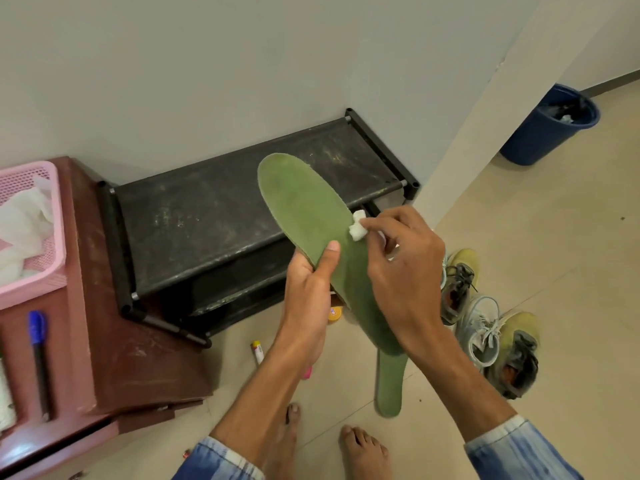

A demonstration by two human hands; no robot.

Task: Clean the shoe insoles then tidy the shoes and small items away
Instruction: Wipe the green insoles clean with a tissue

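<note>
My left hand (308,285) grips a green insole (304,206) at its middle, thumb on top, holding it up over the black shoe rack (207,223). My right hand (405,268) pinches a small white wad of tissue (358,226) against the insole's right edge. A second green insole (389,386) lies on the floor below. A pair of worn yellow-grey sneakers (498,327) stands on the floor to the right.
A brown cabinet (104,334) at left carries a pink basket (52,237) of tissues and a blue pen (38,355). On the floor lie a small yellow-red item (257,351), a pink item (307,372) and a yellow tin (335,313). A blue bin (547,129) stands far right.
</note>
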